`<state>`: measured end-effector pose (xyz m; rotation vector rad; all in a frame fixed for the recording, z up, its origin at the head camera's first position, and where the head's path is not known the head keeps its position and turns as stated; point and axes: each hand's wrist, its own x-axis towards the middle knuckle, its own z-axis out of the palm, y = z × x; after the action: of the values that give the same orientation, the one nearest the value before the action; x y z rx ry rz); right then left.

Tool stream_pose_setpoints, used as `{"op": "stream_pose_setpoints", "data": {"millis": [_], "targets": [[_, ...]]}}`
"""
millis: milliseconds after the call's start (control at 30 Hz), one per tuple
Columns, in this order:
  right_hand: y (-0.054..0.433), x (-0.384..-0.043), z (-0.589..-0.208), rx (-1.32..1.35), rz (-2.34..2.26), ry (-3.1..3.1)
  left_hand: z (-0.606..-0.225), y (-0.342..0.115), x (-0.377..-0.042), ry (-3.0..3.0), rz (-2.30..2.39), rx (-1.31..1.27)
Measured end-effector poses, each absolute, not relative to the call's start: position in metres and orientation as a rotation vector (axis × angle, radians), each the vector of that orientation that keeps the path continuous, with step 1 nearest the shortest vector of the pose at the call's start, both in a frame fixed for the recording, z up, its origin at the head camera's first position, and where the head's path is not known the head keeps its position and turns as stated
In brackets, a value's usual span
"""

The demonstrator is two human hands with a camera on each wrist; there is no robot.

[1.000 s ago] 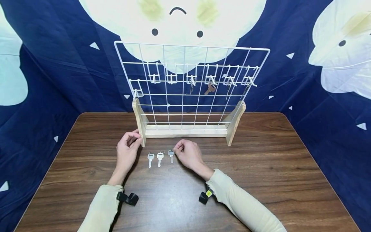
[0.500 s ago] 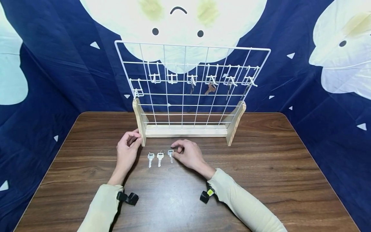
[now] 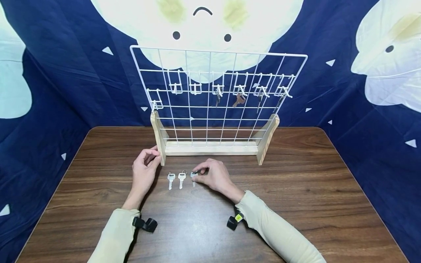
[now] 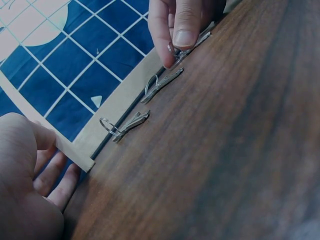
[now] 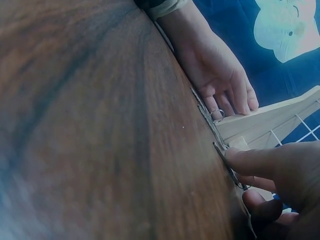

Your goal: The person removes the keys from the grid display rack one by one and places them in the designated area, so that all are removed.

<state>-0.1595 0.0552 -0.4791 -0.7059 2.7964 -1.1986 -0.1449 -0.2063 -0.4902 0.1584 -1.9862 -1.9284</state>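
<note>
My left hand (image 3: 143,170) holds the left wooden side piece (image 3: 159,137) of a white wire-grid rack (image 3: 210,147), thumb at its front edge. Beside the rack's base, my right hand (image 3: 214,176) pinches the head of the rightmost silver key (image 3: 194,185) between thumb and forefinger, with the blade pointing towards me. The thumb covers part of this key. To its left on the table lie a middle key (image 3: 182,176) and a left key (image 3: 170,177), blades also towards me. In the left wrist view a wire ring (image 4: 106,125) stands up from the left key.
White hooks hang in a row across the grid; several on the right bear keys, including a brown key (image 3: 239,100). One left hook (image 3: 157,105) sits lower. The brown wood-grain table (image 3: 312,182) backs onto a blue patterned cloth (image 3: 329,95).
My right thumb and forefinger have come from the rightmost key's right side, spread apart over it, and closed on its head. My left hand has stayed on the side piece.
</note>
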Motion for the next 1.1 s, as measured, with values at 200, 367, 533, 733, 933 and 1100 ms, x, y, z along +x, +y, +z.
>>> {"op": "stream_pose_setpoints", "data": {"millis": [200,367,533,733,933,1100], "targets": [[0.055,-0.159,-0.48,-0.726,-1.201,2.806,-0.491,-0.206,-0.146,-1.988,-1.928,0.16],[0.055,-0.158,-0.48,-0.73,-1.204,2.81,-0.491,-0.206,-0.146,-1.985,-1.933,0.149],[0.055,-0.158,-0.479,-0.719,-1.211,2.8,-0.491,-0.207,-0.146,-1.988,-1.929,0.149],[0.057,-0.161,-0.487,-0.748,-1.258,2.799,-0.491,-0.207,-0.146,-1.971,-1.94,0.15],[0.057,-0.168,-0.504,-0.665,-1.263,2.79,-0.492,-0.206,-0.146,-1.967,-1.939,0.147],[0.056,-0.173,-0.513,-0.647,-1.276,2.797,-0.491,-0.206,-0.146,-1.977,-1.927,0.152]]}}
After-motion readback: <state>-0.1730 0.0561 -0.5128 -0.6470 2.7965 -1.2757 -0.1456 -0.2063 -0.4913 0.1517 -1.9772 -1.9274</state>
